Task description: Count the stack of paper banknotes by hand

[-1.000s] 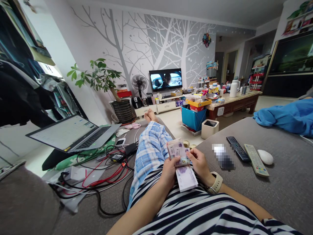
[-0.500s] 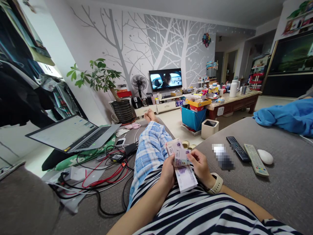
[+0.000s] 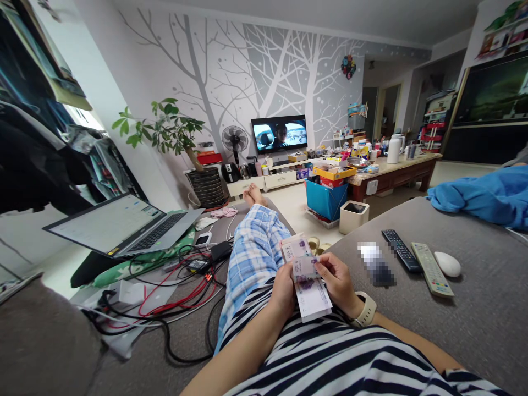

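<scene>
A small stack of purple-and-white banknotes (image 3: 314,305) marked with a 5 lies over my lap in the head view. My left hand (image 3: 284,291) is closed around the stack's left side, the thumb on top. At the right edge my right hand (image 3: 337,280) pinches the upper part of a note between thumb and fingers. That note is bent over the others, whose lower ends hang toward my striped shirt. The fingers beneath the notes are hidden. A pale watch (image 3: 366,309) sits on my right wrist.
Right of me on the grey sofa lie a black remote (image 3: 402,251), a beige remote (image 3: 432,269), a white mouse (image 3: 447,264) and a blurred-out object. To the left are an open laptop (image 3: 165,231) and tangled cables (image 3: 181,300). A white bin (image 3: 353,217) stands on the floor.
The upper note held by my right hand has shifted and folded further down over the stack. Both hands stay in nearly the same place.
</scene>
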`<state>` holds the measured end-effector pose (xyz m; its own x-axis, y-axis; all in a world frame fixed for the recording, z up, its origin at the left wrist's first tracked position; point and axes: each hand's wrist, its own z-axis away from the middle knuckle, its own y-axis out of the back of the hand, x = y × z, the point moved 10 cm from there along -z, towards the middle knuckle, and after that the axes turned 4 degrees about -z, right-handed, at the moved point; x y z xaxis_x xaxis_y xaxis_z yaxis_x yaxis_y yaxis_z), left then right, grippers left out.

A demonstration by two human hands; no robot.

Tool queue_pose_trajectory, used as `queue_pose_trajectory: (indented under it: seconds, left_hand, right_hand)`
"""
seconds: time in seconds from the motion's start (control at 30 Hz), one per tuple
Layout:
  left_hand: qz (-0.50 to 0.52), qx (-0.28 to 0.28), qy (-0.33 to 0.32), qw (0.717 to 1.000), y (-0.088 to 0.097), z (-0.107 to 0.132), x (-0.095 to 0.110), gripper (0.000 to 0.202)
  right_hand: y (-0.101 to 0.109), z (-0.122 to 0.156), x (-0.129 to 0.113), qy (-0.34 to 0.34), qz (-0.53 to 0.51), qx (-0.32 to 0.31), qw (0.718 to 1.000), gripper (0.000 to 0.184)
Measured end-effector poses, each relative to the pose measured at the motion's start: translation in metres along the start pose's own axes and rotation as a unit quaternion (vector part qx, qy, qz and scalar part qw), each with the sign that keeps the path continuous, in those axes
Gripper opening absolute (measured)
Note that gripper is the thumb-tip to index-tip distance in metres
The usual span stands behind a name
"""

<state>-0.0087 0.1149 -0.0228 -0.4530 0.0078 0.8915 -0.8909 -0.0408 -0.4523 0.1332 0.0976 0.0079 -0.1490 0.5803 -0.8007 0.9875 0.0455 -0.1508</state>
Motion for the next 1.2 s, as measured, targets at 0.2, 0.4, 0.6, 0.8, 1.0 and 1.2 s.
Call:
queue_pose_trajectory:
  seconds: [0.2,0.4,0.6,0.8,1.0,1.2]
  left_hand:
    - [0.027,-0.017,0.024,0.999,-0.002,-0.003,-0.008,0.022]
    - [0.024,-0.034,0.024,0.999,-0.002,-0.008,-0.013,0.029]
    - [0.026,-0.025,0.03,0.999,0.001,-0.01,-0.016,0.028]
    - [0.021,-0.027,0.02,0.999,-0.003,-0.007,-0.01,0.026]
    - [0.027,-0.022,0.03,0.999,-0.005,-0.003,-0.008,0.025]
    - [0.031,0.014,0.022,0.999,-0.001,0.0,-0.003,0.024]
  right_hand:
    - [0.001,0.0,-0.003,0.01,0.01,-0.002,1.0,0.025]
    - [0.001,0.001,-0.007,0.017,0.026,-0.004,1.0,0.028]
    - [0.001,0.001,-0.007,0.022,0.02,-0.004,1.0,0.029]
    - [0.0,0.002,-0.007,0.019,0.007,-0.008,1.0,0.028]
    - [0.0,0.001,-0.01,0.02,-0.004,-0.005,1.0,0.03]
    - [-0.006,0.002,-0.011,0.01,-0.044,-0.03,0.999,0.035]
